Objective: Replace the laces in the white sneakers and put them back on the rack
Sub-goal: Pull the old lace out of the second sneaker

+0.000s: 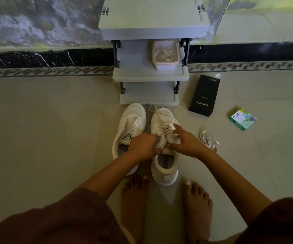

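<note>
Two white sneakers stand side by side on the floor in front of the grey rack [150, 77]. The left sneaker [130, 124] has no lace in its eyelets. The right sneaker [163, 162] carries a white lace [161, 128] with a loose end trailing toward its toe. My left hand [143, 147] grips the tongue and lace area of the right sneaker. My right hand [186, 140] pinches the sneaker's upper edge with thumb and fingers, the index finger stretched over the lacing. A loose white lace [208, 139] lies on the floor just right of my right hand.
A pale tub [165, 66] holding several white laces sits on the rack's middle shelf. A black phone box [203, 95] and a small green box [243, 118] lie on the tiles to the right. My bare feet [135, 205] stand just behind the sneakers.
</note>
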The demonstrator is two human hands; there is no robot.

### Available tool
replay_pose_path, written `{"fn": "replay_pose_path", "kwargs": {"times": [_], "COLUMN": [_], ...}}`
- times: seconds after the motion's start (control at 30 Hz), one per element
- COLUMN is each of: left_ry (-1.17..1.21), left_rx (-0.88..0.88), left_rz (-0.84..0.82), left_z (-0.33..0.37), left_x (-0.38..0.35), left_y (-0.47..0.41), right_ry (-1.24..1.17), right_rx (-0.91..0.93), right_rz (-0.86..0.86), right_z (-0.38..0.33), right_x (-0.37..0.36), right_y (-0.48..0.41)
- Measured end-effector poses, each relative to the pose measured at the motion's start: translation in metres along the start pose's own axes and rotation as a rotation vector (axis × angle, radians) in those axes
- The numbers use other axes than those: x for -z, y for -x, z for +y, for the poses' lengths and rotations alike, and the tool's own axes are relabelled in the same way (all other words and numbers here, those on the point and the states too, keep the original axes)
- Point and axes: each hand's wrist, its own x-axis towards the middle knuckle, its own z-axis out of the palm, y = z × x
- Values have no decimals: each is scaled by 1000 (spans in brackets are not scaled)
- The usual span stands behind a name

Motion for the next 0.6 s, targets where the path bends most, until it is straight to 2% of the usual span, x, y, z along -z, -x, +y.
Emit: {"fn": "replay_pose_path", "kwargs": {"times": [0.2,0.37,0.43,0.5,0.6], "left_ry": [131,414,438,444,258], "left_rx": [61,180,206,160,23], "left_rz": [67,86,79,59,111], "left_z": [14,2,1,3,11], "left_x": [11,15,15,16,16], "left_y": [-5,-7,-6,-3,-4], "right_ry": [155,43,72,118,243], "right_rx": [29,64,76,101,129], "right_rz": [146,188,192,195,153], "right_z": [-1,6,8,9,9], "right_x": [-8,-6,-6,-10,-22], "right_y": [-1,4,6,8,8]}}
